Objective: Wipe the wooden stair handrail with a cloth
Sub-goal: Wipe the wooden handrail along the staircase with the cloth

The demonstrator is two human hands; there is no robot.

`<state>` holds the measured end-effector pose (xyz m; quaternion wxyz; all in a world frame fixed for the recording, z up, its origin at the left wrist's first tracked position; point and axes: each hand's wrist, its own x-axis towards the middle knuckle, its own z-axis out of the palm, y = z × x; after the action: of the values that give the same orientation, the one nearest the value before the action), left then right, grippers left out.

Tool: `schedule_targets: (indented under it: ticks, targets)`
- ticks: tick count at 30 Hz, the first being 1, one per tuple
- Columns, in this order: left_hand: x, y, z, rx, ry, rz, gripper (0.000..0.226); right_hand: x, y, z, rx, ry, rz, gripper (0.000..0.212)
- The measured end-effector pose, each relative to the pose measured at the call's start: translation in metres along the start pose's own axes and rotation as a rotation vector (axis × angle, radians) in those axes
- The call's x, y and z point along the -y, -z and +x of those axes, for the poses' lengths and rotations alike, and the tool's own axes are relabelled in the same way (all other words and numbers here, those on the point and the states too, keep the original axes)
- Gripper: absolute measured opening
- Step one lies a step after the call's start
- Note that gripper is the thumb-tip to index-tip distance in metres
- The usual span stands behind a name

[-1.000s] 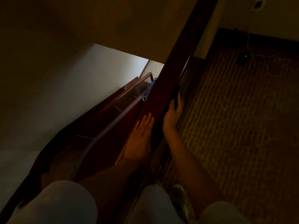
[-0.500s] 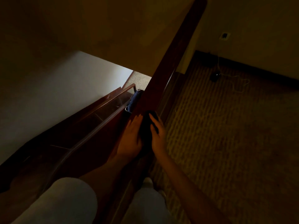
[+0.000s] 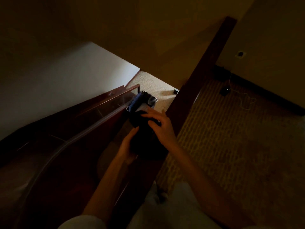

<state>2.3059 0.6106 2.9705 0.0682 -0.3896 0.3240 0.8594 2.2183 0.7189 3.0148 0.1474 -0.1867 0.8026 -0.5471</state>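
The dark wooden handrail (image 3: 206, 63) runs from the bottom middle up to the top right. A dark cloth (image 3: 142, 139) is bunched over the rail between both hands. My left hand (image 3: 126, 147) grips the cloth's lower left side, its fingers hidden behind the fabric. My right hand (image 3: 160, 125) lies on the cloth's upper edge with curled fingers pinching it. The light is dim, so the cloth's outline is hard to make out.
A lower stair rail with a glass panel (image 3: 105, 111) descends to the left. A blue holder (image 3: 142, 103) hangs at its top end. Patterned carpet (image 3: 231, 138) lies to the right, with a cable (image 3: 244, 100) and a wall socket (image 3: 240, 54). My light trousers (image 3: 168, 210) show at the bottom.
My right hand drew the cloth back down the rail toward me. My left hand left its flat rest on the rail and took hold of the cloth. The view swung left.
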Motion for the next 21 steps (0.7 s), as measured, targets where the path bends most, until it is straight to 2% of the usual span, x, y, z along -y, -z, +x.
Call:
schedule_targets:
  ticks: [2,4,7,10,11,15,17,19,21]
  targets:
    - [0.005,0.019,0.003,-0.017,0.028,-0.08,0.037,-0.016,-0.005,-0.001,0.069,0.028,-0.125,0.027]
    - [0.007,0.035,0.005,-0.069,0.018,-0.047,0.03,-0.034,-0.009,-0.005,-0.009,-0.006,-0.26,0.021]
    - [0.007,0.046,0.021,-0.132,-0.063,0.295,0.017,-0.055,-0.016,-0.012,-0.24,-0.165,-0.449,0.031]
    - [0.02,0.055,0.031,-0.04,-0.057,0.391,0.025,-0.065,-0.028,-0.014,-0.346,-0.267,-0.645,0.043]
    - [0.024,0.056,0.032,-0.025,-0.053,0.409,0.032,-0.067,-0.031,-0.013,-0.357,-0.299,-0.701,0.047]
    - [0.035,0.043,0.051,0.091,-0.152,0.494,0.03,-0.076,-0.037,-0.006,-0.343,-0.35,-0.904,0.053]
    - [0.025,0.019,0.069,0.215,-0.218,0.551,0.037,-0.078,-0.037,-0.005,-0.342,-0.359,-0.928,0.052]
    - [0.011,-0.012,0.092,0.327,-0.302,0.62,0.052,-0.076,-0.036,-0.003,-0.325,-0.357,-0.898,0.051]
    - [-0.001,-0.039,0.109,0.384,-0.317,0.628,0.05,-0.076,-0.036,-0.002,-0.314,-0.347,-0.88,0.05]
